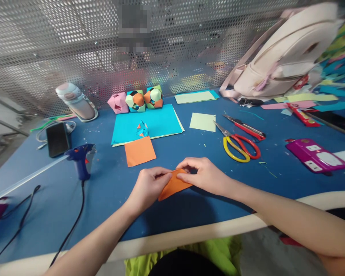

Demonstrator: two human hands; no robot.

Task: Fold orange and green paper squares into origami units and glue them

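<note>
- Two bare hands, left [149,186] and right [208,175], meet over a folded piece of bright orange paper [174,186] above the blue-topped bench [109,207], near its pale front edge.
- The left grip is narrow, thumb and bent fingers pinching the paper's upper left side.
- The right grip holds the same piece, thumb on its upper face, fingers curled around the far side.
- The thumbs sit just beside each other at the far edge; most of the visible paper extends from them toward the person.
- Its long axis slants from a near left corner, below the left hand, up toward the right hand.
- A flat orange paper square [140,152] lies beyond and to the left, nearer the left hand, just beside stacked bright blue sheets [163,117].
</note>
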